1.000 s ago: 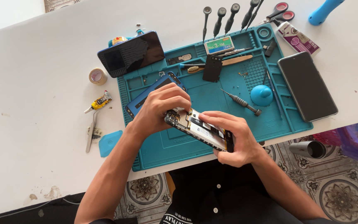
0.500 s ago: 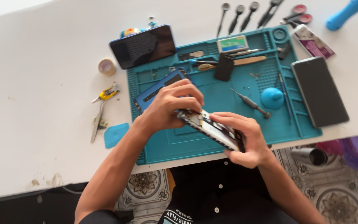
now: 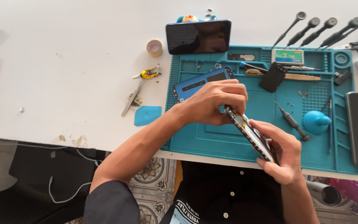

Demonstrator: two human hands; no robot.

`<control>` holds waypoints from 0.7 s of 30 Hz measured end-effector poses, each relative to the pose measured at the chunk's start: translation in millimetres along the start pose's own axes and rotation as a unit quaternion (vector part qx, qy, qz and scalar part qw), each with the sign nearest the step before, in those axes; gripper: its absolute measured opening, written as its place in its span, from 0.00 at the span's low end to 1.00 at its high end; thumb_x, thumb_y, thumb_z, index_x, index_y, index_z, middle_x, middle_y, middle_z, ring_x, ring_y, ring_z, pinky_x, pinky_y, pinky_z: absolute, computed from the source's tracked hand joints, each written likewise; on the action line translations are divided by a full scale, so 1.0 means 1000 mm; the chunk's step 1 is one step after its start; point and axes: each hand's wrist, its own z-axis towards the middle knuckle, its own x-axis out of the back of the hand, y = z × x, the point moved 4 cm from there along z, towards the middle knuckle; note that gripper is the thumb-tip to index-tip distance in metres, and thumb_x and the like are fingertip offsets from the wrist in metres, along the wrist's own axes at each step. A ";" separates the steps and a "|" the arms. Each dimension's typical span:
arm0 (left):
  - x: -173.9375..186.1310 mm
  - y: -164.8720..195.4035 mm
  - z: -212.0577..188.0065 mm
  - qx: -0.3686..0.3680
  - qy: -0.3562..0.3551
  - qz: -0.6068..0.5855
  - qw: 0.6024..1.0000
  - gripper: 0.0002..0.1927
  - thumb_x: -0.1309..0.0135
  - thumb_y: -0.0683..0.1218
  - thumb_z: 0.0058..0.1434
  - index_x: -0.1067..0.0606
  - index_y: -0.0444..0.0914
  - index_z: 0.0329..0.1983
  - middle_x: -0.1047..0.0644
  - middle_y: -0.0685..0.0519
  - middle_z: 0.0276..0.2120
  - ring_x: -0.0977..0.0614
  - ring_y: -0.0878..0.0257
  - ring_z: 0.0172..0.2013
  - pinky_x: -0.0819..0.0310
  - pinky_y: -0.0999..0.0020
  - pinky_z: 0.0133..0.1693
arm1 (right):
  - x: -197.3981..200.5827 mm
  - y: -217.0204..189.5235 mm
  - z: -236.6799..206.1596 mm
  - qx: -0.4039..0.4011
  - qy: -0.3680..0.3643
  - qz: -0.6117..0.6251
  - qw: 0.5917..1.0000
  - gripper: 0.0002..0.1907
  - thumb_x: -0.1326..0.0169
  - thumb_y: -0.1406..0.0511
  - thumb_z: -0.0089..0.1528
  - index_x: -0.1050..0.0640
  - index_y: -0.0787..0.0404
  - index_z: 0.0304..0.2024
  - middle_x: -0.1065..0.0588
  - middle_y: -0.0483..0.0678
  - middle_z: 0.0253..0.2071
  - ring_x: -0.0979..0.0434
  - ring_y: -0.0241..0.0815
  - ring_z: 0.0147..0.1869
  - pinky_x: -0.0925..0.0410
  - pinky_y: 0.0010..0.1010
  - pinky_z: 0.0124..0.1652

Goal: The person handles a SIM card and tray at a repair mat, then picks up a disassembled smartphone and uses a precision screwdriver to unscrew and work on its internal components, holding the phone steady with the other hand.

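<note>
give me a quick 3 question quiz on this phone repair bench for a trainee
1. True or false: the opened phone lies flat on the teal mat.
2. Which hand works at the phone's upper end? A) left hand B) right hand
3. Fill in: the blue dust blower sits to the ____ of the loose screwdriver on the mat.

Key:
1. False. It is held up on edge, tilted, above the mat.
2. A. The left hand's fingers curl over the upper end; the right hand has its grip on the lower end.
3. Right.
</note>
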 end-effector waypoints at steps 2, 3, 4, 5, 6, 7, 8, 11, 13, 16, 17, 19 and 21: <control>0.000 -0.001 -0.001 0.002 0.003 -0.006 1.000 0.16 0.32 0.37 0.48 0.27 0.42 0.34 0.26 0.60 0.35 0.23 0.62 0.38 0.29 0.64 0.39 | 0.000 0.002 0.000 -0.009 0.003 0.001 1.000 0.43 0.50 0.71 0.41 0.28 0.76 0.62 0.26 0.63 0.60 0.21 0.41 0.55 0.25 0.27 0.48; 0.000 -0.002 -0.001 0.003 0.000 -0.006 1.000 0.16 0.32 0.37 0.49 0.27 0.43 0.35 0.25 0.60 0.35 0.23 0.62 0.38 0.28 0.64 0.39 | -0.001 0.003 0.000 -0.014 0.005 0.001 1.000 0.43 0.50 0.72 0.41 0.29 0.77 0.63 0.26 0.63 0.60 0.21 0.41 0.54 0.26 0.27 0.48; 0.000 -0.004 -0.001 0.005 -0.003 -0.007 1.000 0.16 0.32 0.38 0.49 0.26 0.43 0.35 0.25 0.60 0.35 0.23 0.62 0.38 0.28 0.64 0.39 | -0.001 0.004 0.000 -0.013 0.006 -0.001 1.000 0.43 0.51 0.72 0.41 0.28 0.76 0.63 0.26 0.62 0.59 0.21 0.41 0.52 0.25 0.26 0.47; -0.001 -0.004 -0.002 0.007 -0.006 -0.008 1.000 0.16 0.32 0.38 0.49 0.26 0.43 0.35 0.25 0.61 0.35 0.23 0.62 0.38 0.28 0.64 0.39 | -0.001 0.004 0.000 -0.012 0.008 -0.004 1.000 0.43 0.51 0.72 0.41 0.28 0.76 0.63 0.25 0.62 0.59 0.20 0.40 0.50 0.25 0.26 0.46; -0.002 -0.004 -0.002 0.006 -0.005 -0.007 1.000 0.16 0.32 0.38 0.49 0.26 0.43 0.36 0.25 0.61 0.34 0.23 0.62 0.38 0.28 0.64 0.39 | -0.001 0.004 -0.001 -0.012 0.009 -0.006 1.000 0.43 0.51 0.72 0.41 0.28 0.76 0.63 0.25 0.61 0.58 0.20 0.40 0.49 0.25 0.26 0.45; -0.001 -0.005 -0.002 0.005 -0.005 -0.004 1.000 0.16 0.31 0.38 0.49 0.26 0.43 0.36 0.26 0.61 0.34 0.23 0.62 0.37 0.28 0.64 0.38 | -0.002 0.005 -0.001 -0.019 0.010 -0.009 1.000 0.44 0.51 0.72 0.40 0.28 0.75 0.63 0.24 0.61 0.57 0.21 0.39 0.46 0.25 0.25 0.44; -0.001 -0.005 -0.002 0.002 -0.004 -0.002 1.000 0.15 0.31 0.39 0.49 0.25 0.43 0.36 0.26 0.61 0.33 0.23 0.62 0.37 0.28 0.64 0.38 | -0.002 0.005 -0.001 -0.026 0.011 -0.012 1.000 0.44 0.51 0.72 0.40 0.28 0.75 0.63 0.24 0.60 0.55 0.21 0.39 0.44 0.26 0.24 0.42; -0.001 -0.005 -0.002 0.003 -0.002 0.012 1.000 0.16 0.30 0.40 0.48 0.25 0.44 0.35 0.25 0.61 0.33 0.23 0.62 0.37 0.28 0.64 0.37 | -0.004 0.003 0.001 -0.045 0.003 -0.017 0.999 0.47 0.50 0.72 0.40 0.28 0.74 0.66 0.24 0.57 0.48 0.23 0.38 0.40 0.30 0.23 0.38; 0.000 -0.007 -0.002 0.012 0.002 0.010 1.000 0.17 0.30 0.39 0.48 0.25 0.43 0.36 0.24 0.60 0.35 0.22 0.62 0.38 0.27 0.64 0.39 | -0.005 -0.001 0.004 -0.037 -0.012 -0.035 0.999 0.49 0.50 0.71 0.40 0.31 0.72 0.69 0.25 0.56 0.50 0.25 0.39 0.43 0.30 0.24 0.40; -0.001 -0.009 0.000 0.022 0.008 0.003 1.000 0.19 0.32 0.37 0.47 0.25 0.42 0.39 0.23 0.59 0.38 0.20 0.61 0.41 0.24 0.63 0.43 | -0.010 -0.010 0.010 0.018 -0.051 -0.083 0.995 0.51 0.50 0.69 0.40 0.37 0.69 0.71 0.30 0.56 0.57 0.26 0.42 0.52 0.30 0.30 0.48; -0.002 -0.009 0.001 0.024 0.009 0.001 1.000 0.20 0.32 0.37 0.46 0.25 0.42 0.40 0.23 0.58 0.39 0.20 0.61 0.42 0.23 0.63 0.44 | -0.012 -0.013 0.012 0.044 -0.066 -0.100 0.992 0.52 0.49 0.68 0.40 0.37 0.68 0.71 0.31 0.56 0.56 0.27 0.44 0.53 0.31 0.32 0.50; -0.004 -0.009 0.004 0.020 0.011 -0.004 1.000 0.20 0.33 0.36 0.45 0.25 0.42 0.40 0.22 0.58 0.39 0.19 0.61 0.43 0.22 0.64 0.44 | -0.013 -0.018 0.015 0.067 -0.081 -0.143 0.984 0.53 0.49 0.66 0.39 0.36 0.66 0.71 0.32 0.57 0.55 0.28 0.46 0.53 0.31 0.35 0.51; -0.006 -0.009 0.007 0.021 0.011 -0.015 1.000 0.19 0.33 0.36 0.45 0.26 0.41 0.39 0.23 0.57 0.39 0.19 0.61 0.42 0.22 0.65 0.43 | -0.013 -0.021 0.017 0.062 -0.082 -0.191 0.976 0.54 0.48 0.64 0.37 0.36 0.65 0.70 0.31 0.57 0.54 0.28 0.47 0.50 0.30 0.35 0.47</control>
